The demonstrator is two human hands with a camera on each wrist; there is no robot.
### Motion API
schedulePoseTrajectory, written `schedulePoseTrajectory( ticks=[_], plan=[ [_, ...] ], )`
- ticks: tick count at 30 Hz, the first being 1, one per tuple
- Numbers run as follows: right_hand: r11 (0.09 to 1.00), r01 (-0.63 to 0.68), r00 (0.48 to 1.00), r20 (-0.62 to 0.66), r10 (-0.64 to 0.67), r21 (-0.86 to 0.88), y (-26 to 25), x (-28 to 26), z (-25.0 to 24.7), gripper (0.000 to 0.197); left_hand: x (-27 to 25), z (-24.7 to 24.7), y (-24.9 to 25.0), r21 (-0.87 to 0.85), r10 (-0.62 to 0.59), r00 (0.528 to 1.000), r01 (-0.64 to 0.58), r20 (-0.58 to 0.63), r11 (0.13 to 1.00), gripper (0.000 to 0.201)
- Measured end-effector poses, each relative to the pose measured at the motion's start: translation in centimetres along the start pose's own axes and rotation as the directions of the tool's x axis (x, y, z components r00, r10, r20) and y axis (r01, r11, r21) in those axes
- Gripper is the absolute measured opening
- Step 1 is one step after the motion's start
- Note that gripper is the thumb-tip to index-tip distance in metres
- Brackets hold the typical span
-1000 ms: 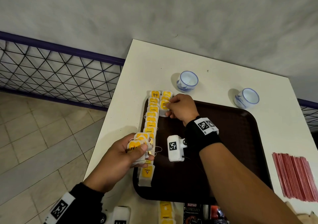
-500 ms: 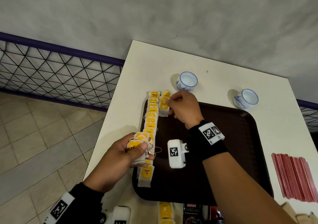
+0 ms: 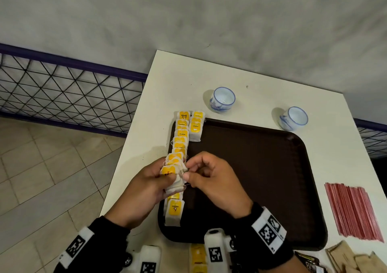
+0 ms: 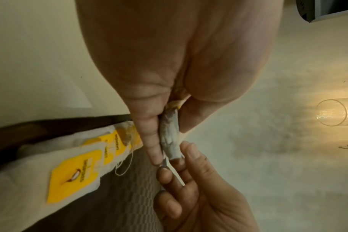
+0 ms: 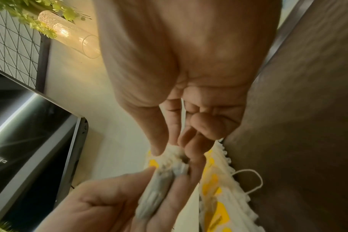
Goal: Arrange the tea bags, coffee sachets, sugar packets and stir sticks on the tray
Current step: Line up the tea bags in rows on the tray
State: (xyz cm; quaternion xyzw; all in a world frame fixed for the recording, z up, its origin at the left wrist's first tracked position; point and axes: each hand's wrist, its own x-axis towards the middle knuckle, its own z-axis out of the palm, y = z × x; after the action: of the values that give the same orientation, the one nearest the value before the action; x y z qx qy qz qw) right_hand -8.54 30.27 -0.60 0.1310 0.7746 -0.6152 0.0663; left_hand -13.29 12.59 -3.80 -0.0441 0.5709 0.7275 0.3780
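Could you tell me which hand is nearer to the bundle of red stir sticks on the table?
Right. The right hand is over the tray, well short of the stir sticks; the left hand is farther, at the tray's left edge.

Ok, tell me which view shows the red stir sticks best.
The head view: the red stir sticks lie in a flat bundle on the table, right of the tray. Neither wrist view shows them at all.
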Motion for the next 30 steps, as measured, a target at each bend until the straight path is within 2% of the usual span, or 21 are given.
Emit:
schedulePoseTrajectory(
  ticks=[6,9,13,18,20,23,25,30],
  plan=[
    [0.993,0.117,0.992,-0.047,-0.117,0.013,-0.1,-0.5,0.7,0.018,-0.8,0.5,0.3,0.2,0.066,0.996,-0.077,0.062,0.977,0.038],
    [0.99,0.131,0.991,-0.029,-0.133,-0.06,-0.2,-0.4,0.9,0.021,-1.0,0.7,0.7,0.274,0.081,0.991,-0.108,0.107,0.956,0.041],
    [0.991,0.12,0.991,-0.045,-0.123,-0.064,-0.2,-0.2,0.8,0.011,-1.2,0.6,0.8,0.331,0.087,0.99,-0.119,0.11,0.936,0.048],
    [0.986,0.029,0.999,-0.018,-0.027,0.165,-1.5,-0.1,-0.6,0.008,-1.2,0.0,0.6,0.346,0.078,0.993,-0.103,0.086,0.932,0.044],
    [0.983,0.014,0.999,-0.044,-0.006,0.182,-1.8,0.3,-1.8,0.006,-1.4,-0.2,0.7,0.333,0.058,0.996,-0.077,0.066,0.94,0.044],
    [0.993,0.008,0.988,-0.157,0.011,0.117,-1.4,1.6,-4.0,0.007,-1.5,-0.5,0.8,0.33,0.04,0.998,-0.052,0.043,0.943,0.042],
    [0.998,-0.041,0.977,-0.209,0.048,0.04,-1.0,2.8,-5.4,0.008,-1.6,-0.7,0.8,0.33,0.034,0.999,-0.042,0.031,0.943,0.042],
    [0.992,-0.109,0.981,-0.168,0.097,-0.063,0.0,6.0,-6.2,0.013,-1.6,-0.6,0.8,0.336,0.025,0.999,-0.033,0.027,0.941,0.042]
  ],
)
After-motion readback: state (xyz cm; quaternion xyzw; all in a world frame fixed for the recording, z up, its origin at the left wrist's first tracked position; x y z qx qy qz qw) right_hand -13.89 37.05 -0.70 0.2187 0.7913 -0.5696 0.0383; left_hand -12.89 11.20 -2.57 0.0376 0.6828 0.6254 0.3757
